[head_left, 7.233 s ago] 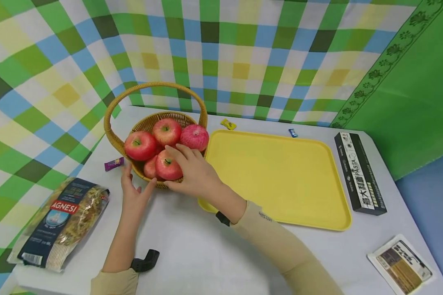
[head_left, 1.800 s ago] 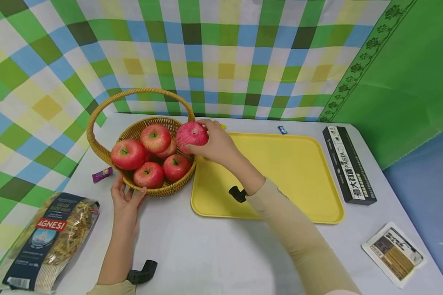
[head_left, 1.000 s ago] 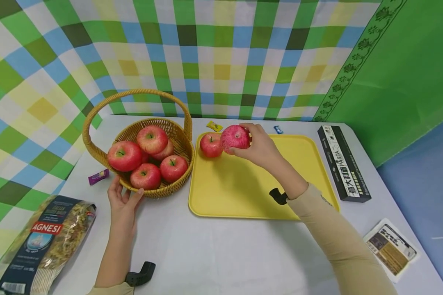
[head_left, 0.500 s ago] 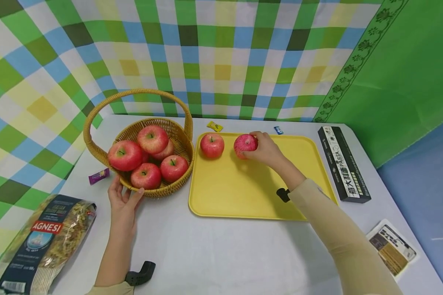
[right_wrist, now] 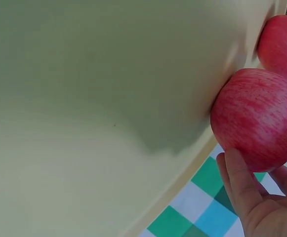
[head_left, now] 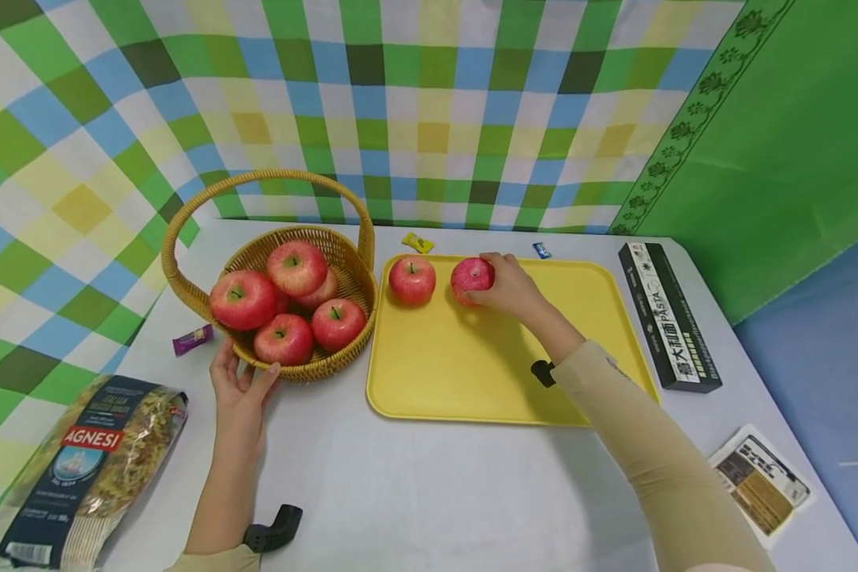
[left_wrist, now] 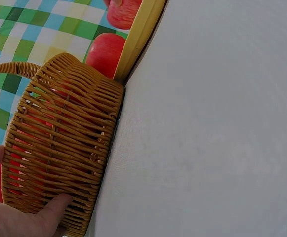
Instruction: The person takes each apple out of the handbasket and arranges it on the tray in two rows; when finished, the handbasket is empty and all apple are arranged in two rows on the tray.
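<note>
My right hand [head_left: 506, 286] grips a pink-red apple [head_left: 472, 280] on the back part of the yellow tray [head_left: 443, 373]. In the right wrist view, its fingers [right_wrist: 242, 185] curve against that apple, close to the tray wall. Left of it on the tray sits another red apple [head_left: 411, 280]. My left hand [head_left: 239, 397] holds the front left of the wicker basket [head_left: 329, 367], thumb at the rim. In the left wrist view, a fingertip [left_wrist: 59, 205] lies against the woven wall. Several red apples [head_left: 296, 268] fill the basket; one is partly hidden beneath others.
An Agnesi pasta bag [head_left: 89, 469] lies at left, near a purple-wrapped sweet [head_left: 193, 340]. Behind the tray are a yellow sweet [head_left: 418, 242] and a blue one [head_left: 541, 250]. A black pasta box [head_left: 668, 318] and a flat white packet [head_left: 761, 485] lie at right.
Since the oldest frame, two apples have gone from the basket to the tray. My right hand carried the pink-red one rightward and lowered it. My left hand has come onto the basket.
</note>
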Tool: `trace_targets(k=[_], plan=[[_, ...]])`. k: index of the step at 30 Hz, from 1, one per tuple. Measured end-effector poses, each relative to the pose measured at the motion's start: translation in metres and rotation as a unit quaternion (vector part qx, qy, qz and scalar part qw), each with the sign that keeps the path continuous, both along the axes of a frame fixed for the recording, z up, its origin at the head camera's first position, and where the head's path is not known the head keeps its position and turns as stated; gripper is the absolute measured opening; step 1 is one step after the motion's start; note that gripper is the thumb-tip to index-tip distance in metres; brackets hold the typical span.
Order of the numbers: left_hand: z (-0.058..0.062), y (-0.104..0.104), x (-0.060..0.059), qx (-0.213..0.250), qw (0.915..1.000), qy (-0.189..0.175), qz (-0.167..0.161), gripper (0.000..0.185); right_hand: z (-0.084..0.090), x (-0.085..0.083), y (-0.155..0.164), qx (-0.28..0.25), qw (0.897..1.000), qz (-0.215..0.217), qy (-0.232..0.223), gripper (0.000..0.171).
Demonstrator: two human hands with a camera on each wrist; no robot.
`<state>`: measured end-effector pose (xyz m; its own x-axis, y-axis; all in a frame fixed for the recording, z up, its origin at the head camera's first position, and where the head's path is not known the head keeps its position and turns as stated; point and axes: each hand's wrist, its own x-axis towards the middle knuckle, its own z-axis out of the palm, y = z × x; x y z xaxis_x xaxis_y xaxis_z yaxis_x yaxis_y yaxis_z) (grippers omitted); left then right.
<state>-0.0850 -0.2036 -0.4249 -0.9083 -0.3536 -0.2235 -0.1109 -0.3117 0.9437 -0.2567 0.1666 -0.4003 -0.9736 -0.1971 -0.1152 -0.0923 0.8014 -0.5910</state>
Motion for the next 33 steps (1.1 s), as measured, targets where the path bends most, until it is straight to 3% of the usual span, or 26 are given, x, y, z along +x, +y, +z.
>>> trace_targets(k=[16,27,33], plan=[[0.003,0.001,-0.001,-0.003,1.0,-0.006,-0.007,0.08,0.008,0.005,-0.009,0.014,1.0,-0.004,0.025,0.086],[0.002,0.0,-0.001,0.001,1.0,-0.007,-0.001,0.081,0.045,0.022,-0.035,0.005,0.997,0.022,0.076,0.085],[0.003,0.001,-0.001,0.0,0.9999,-0.01,0.003,0.08,0.06,0.034,-0.058,-0.032,0.994,0.056,0.091,0.084]])
